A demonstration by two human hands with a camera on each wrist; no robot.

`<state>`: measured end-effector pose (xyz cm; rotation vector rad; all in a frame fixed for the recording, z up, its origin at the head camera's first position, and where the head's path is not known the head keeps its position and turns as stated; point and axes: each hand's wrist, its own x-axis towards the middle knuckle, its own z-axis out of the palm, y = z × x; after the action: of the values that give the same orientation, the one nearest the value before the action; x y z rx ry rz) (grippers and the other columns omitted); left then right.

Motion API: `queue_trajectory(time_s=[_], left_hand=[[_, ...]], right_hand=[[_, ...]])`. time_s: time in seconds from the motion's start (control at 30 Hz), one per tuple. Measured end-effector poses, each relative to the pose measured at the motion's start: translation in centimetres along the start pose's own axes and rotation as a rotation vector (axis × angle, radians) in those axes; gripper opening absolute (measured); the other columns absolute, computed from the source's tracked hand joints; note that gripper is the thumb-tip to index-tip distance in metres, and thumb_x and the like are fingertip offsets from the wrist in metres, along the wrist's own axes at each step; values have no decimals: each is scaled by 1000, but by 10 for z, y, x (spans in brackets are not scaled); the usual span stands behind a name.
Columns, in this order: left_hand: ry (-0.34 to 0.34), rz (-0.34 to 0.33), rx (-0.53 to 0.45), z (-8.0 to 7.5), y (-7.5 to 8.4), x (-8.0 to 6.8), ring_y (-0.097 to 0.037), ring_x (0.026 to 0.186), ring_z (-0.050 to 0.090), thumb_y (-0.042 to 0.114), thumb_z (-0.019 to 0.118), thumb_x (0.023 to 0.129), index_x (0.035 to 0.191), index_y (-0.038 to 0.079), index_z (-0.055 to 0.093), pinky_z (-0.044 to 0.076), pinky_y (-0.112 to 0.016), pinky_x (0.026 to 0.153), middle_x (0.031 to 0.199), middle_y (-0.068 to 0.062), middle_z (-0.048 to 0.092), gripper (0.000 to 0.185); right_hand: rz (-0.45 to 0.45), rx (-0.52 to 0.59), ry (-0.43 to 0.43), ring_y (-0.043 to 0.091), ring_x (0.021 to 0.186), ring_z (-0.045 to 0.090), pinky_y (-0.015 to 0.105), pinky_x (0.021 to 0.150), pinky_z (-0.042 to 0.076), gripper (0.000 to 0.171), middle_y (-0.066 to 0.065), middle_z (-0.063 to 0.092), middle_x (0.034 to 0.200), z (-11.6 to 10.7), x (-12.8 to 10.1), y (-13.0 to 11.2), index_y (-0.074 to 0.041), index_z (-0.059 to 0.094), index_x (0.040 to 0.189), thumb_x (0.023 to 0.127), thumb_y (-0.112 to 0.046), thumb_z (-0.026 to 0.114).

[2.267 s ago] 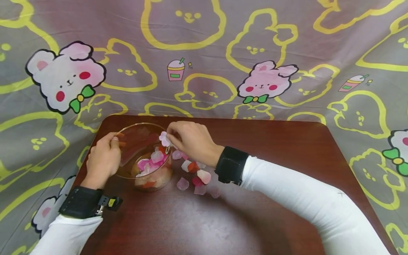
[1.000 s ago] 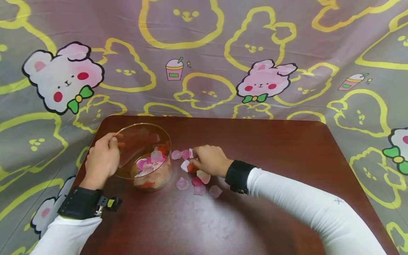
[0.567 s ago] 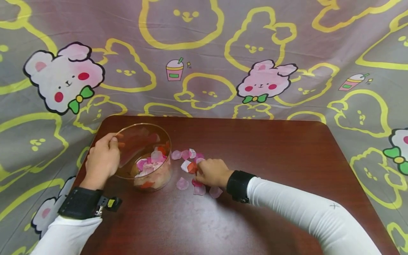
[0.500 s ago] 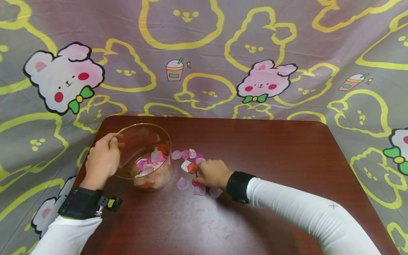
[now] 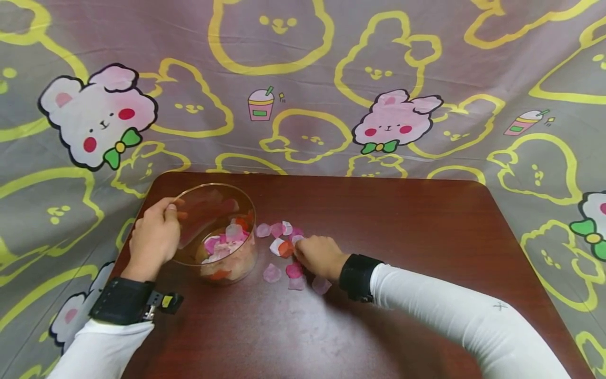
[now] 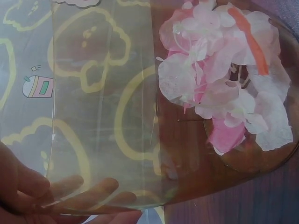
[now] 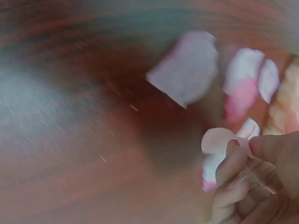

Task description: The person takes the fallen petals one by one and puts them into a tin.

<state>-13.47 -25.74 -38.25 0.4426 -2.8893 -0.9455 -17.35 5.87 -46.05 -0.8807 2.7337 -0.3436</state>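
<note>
My left hand (image 5: 153,237) grips the rim of a clear amber-tinted bowl (image 5: 194,229), thumb outside and fingers showing through the wall. Inside lies a heap of fabric petals (image 6: 224,79) in white, pink and orange-red. To the bowl's right, my right hand (image 5: 322,257) is low over the table among loose petals. In the right wrist view its thumb and forefinger pinch a pale pink petal (image 7: 217,140). Around that hand are an orange-red petal (image 5: 285,249), a deep pink petal (image 5: 294,270) and several pale ones.
The dark reddish-brown table (image 5: 388,221) carries the bowl near its far left corner. A lilac petal (image 5: 272,273) lies between the bowl and my right hand. Behind the table hangs a cartoon-printed cloth (image 5: 312,79). Black straps (image 5: 124,300) circle both wrists.
My right hand went from the bowl's rim, where it held a pale petal, down to the loose petals, then shifted slightly, pinching a pale pink one. My left hand keeps its grip.
</note>
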Motion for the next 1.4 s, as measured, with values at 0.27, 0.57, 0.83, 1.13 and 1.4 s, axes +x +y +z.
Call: queue_trajectory(time_s=[0.27, 0.57, 0.83, 1.13, 1.4], left_hand=[[-6, -11, 3, -1, 1, -1, -45, 102, 63, 31, 23, 111, 140, 7, 53, 40, -45, 67, 127, -23, 68, 48], [-9, -24, 2, -1, 2, -2, -41, 100, 65, 32, 22, 111, 140, 8, 53, 39, -43, 67, 127, -20, 68, 49], [-12, -21, 5, -2, 2, -2, -42, 101, 64, 31, 21, 111, 140, 8, 53, 40, -43, 67, 127, -21, 68, 49], [-7, -14, 7, -2, 1, -2, -44, 103, 64, 32, 22, 111, 140, 8, 53, 40, -44, 67, 128, -21, 68, 49], [-4, -12, 5, -1, 2, -1, -44, 103, 64, 31, 22, 111, 140, 7, 53, 40, -43, 67, 127, -21, 68, 49]], right_hand=[[-61, 116, 115, 11, 64, 49, 25, 58, 40, 16, -5, 50, 68, -45, 7, -10, -12, 67, 85, 99, -18, 64], [-173, 161, 320, 10, 68, 54, 25, 59, 40, 19, -4, 63, 78, -98, 20, -51, -15, 73, 100, 102, -30, 61], [-264, 132, 277, 6, 78, 61, 25, 64, 48, 20, -7, 70, 90, -110, 20, -88, -19, 73, 110, 102, -31, 60], [-288, 82, 201, 4, 82, 61, 20, 63, 45, 20, -9, 72, 107, -97, 19, -92, -22, 72, 115, 101, -31, 62], [-235, 145, 325, 9, 89, 66, 29, 69, 53, 19, -4, 72, 107, -105, 20, -68, -17, 72, 113, 100, -28, 62]])
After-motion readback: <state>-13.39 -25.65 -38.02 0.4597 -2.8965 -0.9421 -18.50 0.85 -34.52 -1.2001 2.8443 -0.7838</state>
